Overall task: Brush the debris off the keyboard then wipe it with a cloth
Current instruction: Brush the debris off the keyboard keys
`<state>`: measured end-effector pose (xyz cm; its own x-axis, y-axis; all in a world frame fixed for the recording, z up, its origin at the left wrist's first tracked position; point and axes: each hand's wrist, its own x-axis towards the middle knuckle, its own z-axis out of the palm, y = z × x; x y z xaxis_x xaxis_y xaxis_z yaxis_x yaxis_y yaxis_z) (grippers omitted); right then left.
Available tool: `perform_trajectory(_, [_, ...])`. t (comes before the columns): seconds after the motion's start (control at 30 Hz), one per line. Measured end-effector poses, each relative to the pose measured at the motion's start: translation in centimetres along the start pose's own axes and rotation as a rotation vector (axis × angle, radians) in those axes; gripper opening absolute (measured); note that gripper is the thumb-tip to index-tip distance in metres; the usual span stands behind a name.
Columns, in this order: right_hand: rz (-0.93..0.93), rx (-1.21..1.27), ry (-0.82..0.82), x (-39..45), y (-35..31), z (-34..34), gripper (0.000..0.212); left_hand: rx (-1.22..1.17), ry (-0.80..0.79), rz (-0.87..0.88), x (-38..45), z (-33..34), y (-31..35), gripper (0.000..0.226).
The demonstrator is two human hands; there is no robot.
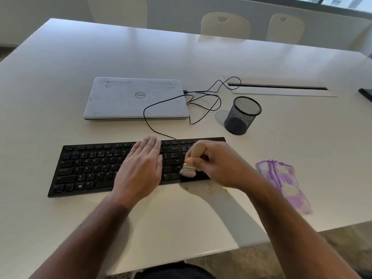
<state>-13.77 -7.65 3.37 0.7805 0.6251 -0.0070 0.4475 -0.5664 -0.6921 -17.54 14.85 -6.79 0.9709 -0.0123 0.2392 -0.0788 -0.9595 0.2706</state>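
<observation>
We're pressing our left hand (143,165) flat, fingers straight, on the black keyboard (88,168) mid-table (60,77); right hand (218,165) is gripping the brush (192,161), bristles touching keys at right end. Purple cloth (284,185) is lying just right of keyboard.

Both forearms reach in from the bottom, bare. Left hand (141,168) is flat, palm down, fingers straight and together, pointing away from the body. Right hand (219,166) is curled up tight in a grip, knuckles up, wrist bent a bit inward toward the left one. Hands sit near each other, not touching.
</observation>
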Motion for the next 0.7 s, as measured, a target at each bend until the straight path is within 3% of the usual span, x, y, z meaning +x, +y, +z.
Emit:
perform_trajectory(0.13, [-0.084,-0.070,-0.036,0.6,0.5,-0.2,0.015,-0.002,-0.005,-0.007,0.0,0.0,0.0,0.062])
perform_trajectory(0.23, [-0.034,-0.159,-0.079,0.5,1.2,-1.7,0.028,-0.005,-0.003,-0.007,0.0,-0.1,0.0,0.061])
perform_trajectory(0.37, [0.064,-0.333,-0.116,0.3,1.4,-3.3,0.017,-0.003,-0.001,-0.004,-0.1,-0.1,-0.1,0.063])
perform_trajectory(0.43, [0.109,-0.329,-0.023,0.2,1.3,-3.4,0.020,0.001,0.000,-0.002,0.0,0.0,-0.1,0.064])
perform_trajectory(0.6, [0.223,-0.171,0.383,-0.6,1.2,-0.7,0.022,-0.005,0.000,-0.004,-0.1,0.0,-0.1,0.064])
perform_trajectory(0.7, [0.337,-0.220,0.361,-2.1,1.2,0.6,0.030,-0.005,0.003,-0.003,0.0,-0.1,0.0,0.064])
